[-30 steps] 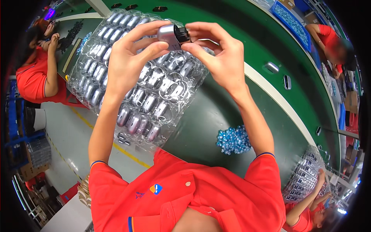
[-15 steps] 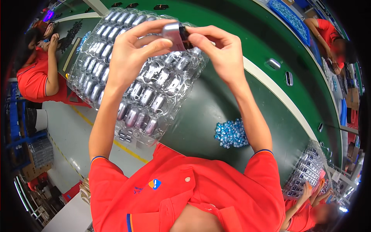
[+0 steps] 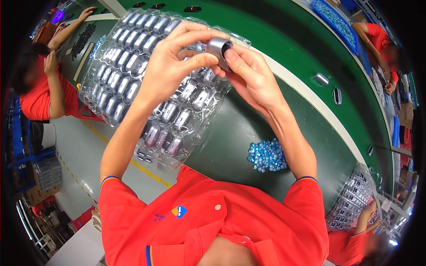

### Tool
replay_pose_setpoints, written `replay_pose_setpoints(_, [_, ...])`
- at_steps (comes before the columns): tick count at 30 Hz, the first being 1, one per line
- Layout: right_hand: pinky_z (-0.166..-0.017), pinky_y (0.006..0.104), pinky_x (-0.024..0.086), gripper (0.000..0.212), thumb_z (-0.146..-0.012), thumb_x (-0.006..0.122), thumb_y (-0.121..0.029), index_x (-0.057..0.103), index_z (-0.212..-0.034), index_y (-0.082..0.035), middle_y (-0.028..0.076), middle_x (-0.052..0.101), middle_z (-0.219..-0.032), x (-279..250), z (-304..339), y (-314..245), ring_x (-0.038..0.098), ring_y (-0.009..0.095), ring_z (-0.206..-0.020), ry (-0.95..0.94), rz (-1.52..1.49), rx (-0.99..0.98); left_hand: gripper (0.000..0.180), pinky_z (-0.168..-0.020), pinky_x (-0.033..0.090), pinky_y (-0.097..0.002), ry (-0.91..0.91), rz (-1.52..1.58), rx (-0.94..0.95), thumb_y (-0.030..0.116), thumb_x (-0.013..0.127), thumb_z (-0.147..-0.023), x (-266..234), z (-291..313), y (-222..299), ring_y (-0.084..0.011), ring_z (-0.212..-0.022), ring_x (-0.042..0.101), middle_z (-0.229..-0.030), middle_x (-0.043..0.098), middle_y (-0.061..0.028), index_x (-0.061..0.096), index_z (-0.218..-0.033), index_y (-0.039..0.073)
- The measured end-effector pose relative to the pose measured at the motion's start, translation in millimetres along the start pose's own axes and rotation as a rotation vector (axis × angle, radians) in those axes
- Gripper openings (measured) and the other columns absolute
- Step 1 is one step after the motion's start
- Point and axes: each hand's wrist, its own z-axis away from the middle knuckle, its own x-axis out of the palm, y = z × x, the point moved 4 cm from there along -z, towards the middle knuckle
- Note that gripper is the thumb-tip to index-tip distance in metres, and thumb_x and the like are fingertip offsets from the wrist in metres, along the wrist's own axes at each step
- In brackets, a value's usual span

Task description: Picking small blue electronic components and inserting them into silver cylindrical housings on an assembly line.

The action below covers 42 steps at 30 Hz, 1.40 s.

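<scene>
In a two-handed grip, the left hand [image 3: 177,58] and right hand [image 3: 256,79] grasp a hollow, rounded, silver-grey metallic-looking shell [image 3: 216,48] between them, above a dark-green bench [image 3: 230,122], near clear plastic trays [image 3: 198,126].

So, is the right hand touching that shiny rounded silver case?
Touching: the head view shows the right hand with its thumb against the dark opening of the rounded silver case.

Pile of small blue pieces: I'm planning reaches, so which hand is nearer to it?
Right. The right hand is beyond the pile, almost straight ahead of it; the left hand is farther, beyond and well left.
</scene>
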Motion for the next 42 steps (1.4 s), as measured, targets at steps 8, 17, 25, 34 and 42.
replay_pose_setpoints(8, [-0.090, 0.0394, 0.047, 0.038, -0.095, 0.059, -0.018, 0.051, -0.127, 0.000, 0.021, 0.058, -0.112, -174.1, -62.9, 9.6, 0.058, 0.030, -0.103, 0.463, 1.444, -0.244, 0.038, -0.080, 0.053, -0.0360, 0.017, -0.335, 0.231, 0.019, 0.070, -0.085, -55.8, -58.6, -88.5, -0.0267, -0.090, 0.067, -0.096, 0.068, -0.0173, 0.060, -0.119, 0.002])
replay_pose_setpoints(17, [-0.102, 0.0421, 0.044, 0.044, -0.093, 0.059, -0.014, 0.049, -0.134, 0.000, 0.023, 0.054, -0.128, -160.9, 35.0, -31.4, 0.055, 0.035, -0.118, 0.343, 1.622, -0.347, 0.050, -0.082, 0.051, -0.0372, -0.100, -1.244, -0.179, 0.032, 0.071, -0.088, -70.1, -97.8, -127.0, -0.0262, -0.089, 0.070, -0.095, 0.071, -0.0207, 0.058, -0.130, 0.007])
replay_pose_setpoints(25, [-0.076, 0.0326, 0.054, 0.018, -0.085, 0.073, -0.011, 0.072, -0.101, -0.004, 0.010, 0.070, -0.090, -90.1, 206.9, -24.3, 0.069, 0.023, -0.082, 0.331, 1.218, 0.376, 0.030, -0.061, 0.061, -0.0334, 0.060, -0.354, 0.126, 0.004, 0.067, -0.088, -20.2, -47.2, -24.1, -0.0252, -0.071, 0.071, -0.085, 0.070, -0.0215, 0.061, -0.110, -0.015])
replay_pose_setpoints(34, [-0.070, 0.0305, 0.054, 0.013, -0.085, 0.070, -0.005, 0.069, -0.097, -0.001, 0.011, 0.066, -0.085, -60.2, 208.8, -8.6, 0.067, 0.023, -0.074, 0.384, 1.690, 0.098, 0.045, -0.087, 0.051, -0.0298, -0.108, -0.101, -0.162, 0.020, 0.067, -0.093, 22.0, -6.0, -26.6, -0.0188, -0.100, 0.068, -0.108, 0.071, -0.0130, 0.057, -0.135, 0.006])
replay_pose_setpoints(42, [-0.077, 0.0292, 0.055, 0.012, -0.092, 0.067, -0.006, 0.064, -0.098, 0.003, 0.010, 0.069, -0.089, -60.4, 122.3, -18.8, 0.066, 0.016, -0.080, 0.432, 0.561, 0.088, 0.039, -0.087, 0.056, -0.0321, -0.040, 0.234, -0.160, 0.013, 0.065, -0.094, 24.9, -5.3, -15.4, -0.0186, -0.101, 0.067, -0.115, 0.067, -0.0122, 0.057, -0.131, 0.000])
